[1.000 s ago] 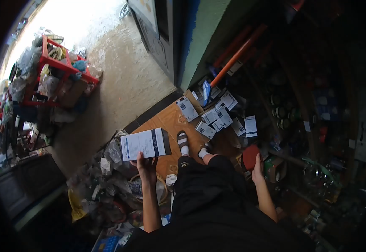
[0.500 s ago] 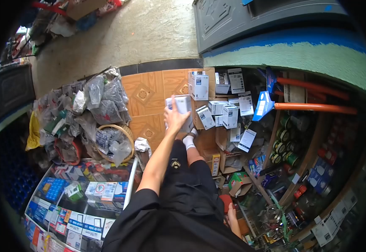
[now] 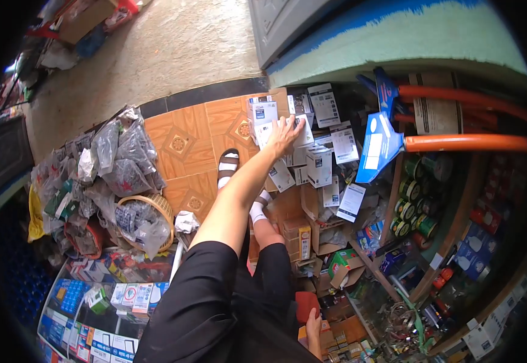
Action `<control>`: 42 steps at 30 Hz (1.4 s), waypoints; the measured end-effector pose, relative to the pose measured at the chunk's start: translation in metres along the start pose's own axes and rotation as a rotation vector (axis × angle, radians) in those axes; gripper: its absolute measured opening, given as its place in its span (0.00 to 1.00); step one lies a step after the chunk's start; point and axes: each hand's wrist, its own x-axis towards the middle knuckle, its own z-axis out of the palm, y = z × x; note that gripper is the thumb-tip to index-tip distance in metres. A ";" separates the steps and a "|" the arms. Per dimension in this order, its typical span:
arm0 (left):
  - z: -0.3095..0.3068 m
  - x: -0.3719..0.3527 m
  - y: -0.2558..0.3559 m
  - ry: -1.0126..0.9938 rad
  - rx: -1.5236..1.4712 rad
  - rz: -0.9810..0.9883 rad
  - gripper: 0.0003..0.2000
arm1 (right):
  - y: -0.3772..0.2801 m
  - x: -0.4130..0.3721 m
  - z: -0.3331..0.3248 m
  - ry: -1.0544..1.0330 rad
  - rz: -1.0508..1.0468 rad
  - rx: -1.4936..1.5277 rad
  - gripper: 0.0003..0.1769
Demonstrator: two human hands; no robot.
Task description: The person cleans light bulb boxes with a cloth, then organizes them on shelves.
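Observation:
My left hand (image 3: 283,138) reaches forward, its fingers spread over a white printed cardboard box (image 3: 303,130) and gripping it. That box is at the near-left side of a heap of similar boxes, against another upright white box (image 3: 263,111). Low in the view, near my right hip, my right hand (image 3: 314,331) has its fingers against a red object (image 3: 306,305), which it seems to hold. The red object's kind cannot be made out, and my body hides part of that arm.
Several white boxes (image 3: 319,167) lie piled before a wooden shelf. Orange-handled tools with blue labels (image 3: 372,148) jut across it. On the left are plastic-bagged goods (image 3: 118,145), a wicker basket (image 3: 169,218) and a glass display case (image 3: 63,302). My sandalled foot (image 3: 227,166) stands on orange tiles.
My left hand has carried the white box from over the tiles rightward to the heap. The red object has shifted with my right hand. My view has turned slightly, and a foot now shows.

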 end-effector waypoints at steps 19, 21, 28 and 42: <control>0.088 0.089 0.041 -0.172 0.232 0.173 0.31 | 0.098 0.013 0.139 -0.100 0.207 0.418 0.38; 0.077 0.081 0.038 -0.082 0.141 0.140 0.33 | 0.163 0.020 0.196 -0.085 0.137 0.462 0.34; 0.021 -0.066 0.007 0.041 -0.258 0.207 0.28 | 0.142 0.008 0.170 -0.116 0.247 0.608 0.34; -0.293 -0.209 0.288 -0.372 -0.747 0.170 0.23 | -0.087 -0.001 -0.079 -0.588 -0.562 1.745 0.29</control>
